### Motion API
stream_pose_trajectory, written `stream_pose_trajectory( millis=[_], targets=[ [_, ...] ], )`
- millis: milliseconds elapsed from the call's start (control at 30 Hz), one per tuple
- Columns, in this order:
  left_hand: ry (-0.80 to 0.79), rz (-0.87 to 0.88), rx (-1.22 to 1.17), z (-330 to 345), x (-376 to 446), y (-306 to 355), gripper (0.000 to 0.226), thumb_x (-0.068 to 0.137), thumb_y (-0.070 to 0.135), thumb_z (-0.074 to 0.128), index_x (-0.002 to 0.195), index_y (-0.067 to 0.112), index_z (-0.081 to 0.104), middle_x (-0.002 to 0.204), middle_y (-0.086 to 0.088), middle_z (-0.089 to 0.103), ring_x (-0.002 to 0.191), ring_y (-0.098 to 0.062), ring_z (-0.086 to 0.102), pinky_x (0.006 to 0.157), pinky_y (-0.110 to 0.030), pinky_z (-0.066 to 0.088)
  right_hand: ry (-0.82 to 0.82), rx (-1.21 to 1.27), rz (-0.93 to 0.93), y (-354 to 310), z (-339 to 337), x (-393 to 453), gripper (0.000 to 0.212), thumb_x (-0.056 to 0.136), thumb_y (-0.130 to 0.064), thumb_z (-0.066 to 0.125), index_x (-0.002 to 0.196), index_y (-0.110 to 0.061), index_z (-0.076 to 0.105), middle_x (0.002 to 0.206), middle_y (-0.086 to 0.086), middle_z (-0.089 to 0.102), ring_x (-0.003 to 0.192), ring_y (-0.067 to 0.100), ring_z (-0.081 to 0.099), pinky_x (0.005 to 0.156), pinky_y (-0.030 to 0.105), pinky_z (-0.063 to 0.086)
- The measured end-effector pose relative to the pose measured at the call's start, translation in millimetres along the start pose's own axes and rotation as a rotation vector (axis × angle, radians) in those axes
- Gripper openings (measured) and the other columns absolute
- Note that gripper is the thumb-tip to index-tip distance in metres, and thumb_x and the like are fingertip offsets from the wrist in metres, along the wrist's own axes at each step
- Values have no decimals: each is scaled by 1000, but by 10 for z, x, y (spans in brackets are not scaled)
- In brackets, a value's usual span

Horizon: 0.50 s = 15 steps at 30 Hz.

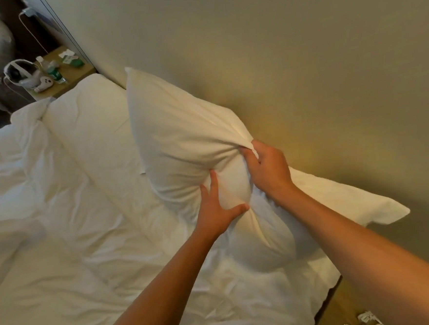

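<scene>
A white pillow (180, 129) stands tilted against the beige wall at the head of the bed. My right hand (267, 168) grips a bunch of the pillowcase fabric at the pillow's upper right edge, fingers curled into the cloth. My left hand (218, 207) presses against the pillow's lower bulge with fingers spread and thumb out to the right. A second white pillow (338, 199) lies flatter behind and to the right, partly hidden by my right forearm.
A rumpled white duvet (59, 211) covers the bed. At the far left stands a wooden nightstand (75, 73) with a headset, a controller, a plastic bottle and small packets. Another wooden surface (345, 308) with white cables shows at the bottom right. The wall (302, 54) runs along the right.
</scene>
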<state>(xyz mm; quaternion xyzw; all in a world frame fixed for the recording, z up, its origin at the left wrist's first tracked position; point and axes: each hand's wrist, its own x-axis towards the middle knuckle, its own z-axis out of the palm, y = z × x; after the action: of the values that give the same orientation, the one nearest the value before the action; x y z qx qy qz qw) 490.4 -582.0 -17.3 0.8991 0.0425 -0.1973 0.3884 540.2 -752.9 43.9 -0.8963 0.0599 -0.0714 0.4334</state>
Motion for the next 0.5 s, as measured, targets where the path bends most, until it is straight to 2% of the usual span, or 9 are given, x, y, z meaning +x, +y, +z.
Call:
stream_pose_trajectory(
  millis=[133,300,400,500],
  targets=[
    [-119,-35,11,162,173,161,133,74,69,77,160,38,-18,172,-14,-4,159,-34,9,123,-46,25,28,-317,37,359,-227,123,38,101,-58,50,85,-23,43,66,-6,50,65,28,54,53,37,33],
    [-37,-65,-10,247,30,16,128,75,66,78,162,37,-12,172,-12,3,156,-32,20,120,-45,32,-33,-571,-38,595,-205,-179,46,99,-70,35,87,-27,42,68,-9,49,61,22,48,53,35,34],
    [49,-44,-56,230,-58,-4,129,75,63,79,161,39,-14,172,-10,1,157,-29,19,120,-45,31,-152,-569,-34,663,-219,-297,43,104,-64,32,85,-27,42,65,-7,49,62,26,53,53,36,34],
    [82,-15,-41,181,-61,102,128,76,64,78,159,43,-17,173,-10,-6,157,-31,18,119,-43,33,-207,-408,-38,581,-285,-253,43,106,-57,38,75,-26,41,65,2,56,64,31,55,56,40,42]
  ],
)
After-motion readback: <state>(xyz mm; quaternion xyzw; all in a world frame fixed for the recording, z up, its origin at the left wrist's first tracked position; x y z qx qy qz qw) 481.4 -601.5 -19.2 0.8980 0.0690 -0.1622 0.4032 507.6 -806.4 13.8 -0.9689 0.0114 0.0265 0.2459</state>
